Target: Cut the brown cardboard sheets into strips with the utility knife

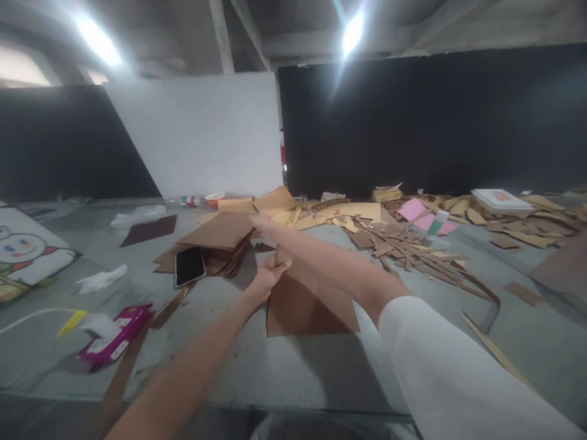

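My left hand (269,276) is closed in a pinch on the upper left edge of a brown sheet (307,308) that looks like leather or card. Part of this sheet is covered by my right forearm, which crosses over it. My right hand (262,225) reaches to the right edge of a stack of brown sheets (217,231); its fingers are blurred, so their grip is unclear. Against the front of the stack lies a phone (189,266) with a dark screen.
Brown strips and offcuts (408,247) are heaped at the right, near a green-and-white container (438,223) and pink sheets (415,211). A magenta tissue pack (114,336), a crumpled tissue (101,278) and a cartoon-printed bag (34,250) lie at the left.
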Motion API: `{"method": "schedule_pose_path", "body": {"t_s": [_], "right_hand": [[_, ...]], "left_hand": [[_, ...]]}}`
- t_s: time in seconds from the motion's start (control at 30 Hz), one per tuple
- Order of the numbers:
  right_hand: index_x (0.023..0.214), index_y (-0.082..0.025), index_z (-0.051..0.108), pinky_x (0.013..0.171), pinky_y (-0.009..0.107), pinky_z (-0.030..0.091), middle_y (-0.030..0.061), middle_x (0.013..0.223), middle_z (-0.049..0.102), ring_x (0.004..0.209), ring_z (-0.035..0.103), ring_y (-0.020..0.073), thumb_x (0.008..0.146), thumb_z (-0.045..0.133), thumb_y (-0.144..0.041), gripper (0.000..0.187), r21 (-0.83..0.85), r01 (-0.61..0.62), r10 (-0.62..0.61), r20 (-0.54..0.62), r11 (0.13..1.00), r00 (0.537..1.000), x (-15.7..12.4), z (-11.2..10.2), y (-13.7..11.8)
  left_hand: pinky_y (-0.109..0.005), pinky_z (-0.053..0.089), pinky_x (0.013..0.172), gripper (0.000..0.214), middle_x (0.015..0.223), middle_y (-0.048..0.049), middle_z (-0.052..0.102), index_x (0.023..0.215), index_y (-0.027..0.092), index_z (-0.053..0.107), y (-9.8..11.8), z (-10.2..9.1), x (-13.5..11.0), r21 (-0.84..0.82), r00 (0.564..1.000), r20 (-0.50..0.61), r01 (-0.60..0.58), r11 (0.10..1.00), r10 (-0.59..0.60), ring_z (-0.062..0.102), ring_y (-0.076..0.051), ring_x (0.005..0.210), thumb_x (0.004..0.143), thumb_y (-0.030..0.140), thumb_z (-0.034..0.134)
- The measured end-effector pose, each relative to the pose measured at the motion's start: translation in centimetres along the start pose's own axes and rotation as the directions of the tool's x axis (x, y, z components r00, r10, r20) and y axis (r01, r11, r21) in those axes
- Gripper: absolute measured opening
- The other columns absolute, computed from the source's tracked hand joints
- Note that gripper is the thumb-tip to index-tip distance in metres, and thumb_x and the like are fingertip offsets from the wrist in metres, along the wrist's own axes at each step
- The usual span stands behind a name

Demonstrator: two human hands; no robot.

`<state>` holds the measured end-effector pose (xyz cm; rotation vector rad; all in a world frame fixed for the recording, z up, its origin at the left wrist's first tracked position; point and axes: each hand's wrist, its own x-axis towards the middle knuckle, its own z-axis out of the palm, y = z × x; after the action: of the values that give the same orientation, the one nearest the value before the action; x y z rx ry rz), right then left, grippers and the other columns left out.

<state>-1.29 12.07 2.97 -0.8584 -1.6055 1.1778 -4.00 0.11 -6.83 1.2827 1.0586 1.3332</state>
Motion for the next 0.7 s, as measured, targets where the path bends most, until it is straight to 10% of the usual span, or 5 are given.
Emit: {"method": "schedule_pose_path", "body": {"t_s": [0.17,0.43,0.53,0.7], "right_hand": [[0.063,-0.021,0.059,0.077,0.031,0.043,-0.0011,0.061,0.055,0.077,0.056,0.0191,0.092,0.067,-0.023,0.03,-0.29,-0.015,0.02,0.016,0.957,1.0,-3.2,-7.9,-2.6],[0.097,-0.021,0.07,0.08,0.031,0.052,0.0072,0.1,0.079,0.089,0.069,0.0209,0.093,0.073,-0.058,0.037,-0.45,-0.06,0.023,-0.086,0.891,0.996,-15.9,-24.1,-0.6],[0.078,-0.023,0.063,0.063,0.029,0.047,0.0019,0.066,0.069,0.064,0.063,0.018,0.083,0.078,-0.077,0.056,-0.408,-0.229,0.212,-0.088,0.884,0.973,-20.2,-26.7,0.9],[0.069,-0.022,0.064,0.055,0.028,0.038,0.0011,0.056,0.064,0.053,0.055,0.0145,0.071,0.08,-0.087,0.067,-0.375,-0.254,0.179,-0.223,0.892,0.958,-23.4,-27.6,3.0]], "left_hand": [[-0.046,0.056,0.102,0.051,0.102,-0.0091,0.085,0.101,0.018,0.084,0.2,-0.5,0.4,-0.006,0.999,-0.043,0.012,1.0,-0.013,0.076,-0.035,0.108,0.065,0.05,0.099],[-0.05,0.059,0.105,0.056,0.12,-0.0151,0.083,0.115,0.018,0.081,0.9,1.4,0.0,-0.183,0.992,-0.004,0.121,0.976,-0.124,0.078,-0.035,0.114,0.071,0.045,0.101],[-0.05,0.06,0.104,0.054,0.123,-0.0158,0.083,0.117,0.018,0.081,0.9,3.1,0.5,-0.138,0.989,0.0,0.148,0.979,-0.149,0.078,-0.035,0.114,0.073,0.043,0.1],[-0.046,0.062,0.099,0.05,0.119,-0.0166,0.083,0.112,0.016,0.081,0.3,5.2,1.3,-0.113,0.986,0.093,0.151,0.982,-0.141,0.08,-0.035,0.11,0.075,0.045,0.1]]}}
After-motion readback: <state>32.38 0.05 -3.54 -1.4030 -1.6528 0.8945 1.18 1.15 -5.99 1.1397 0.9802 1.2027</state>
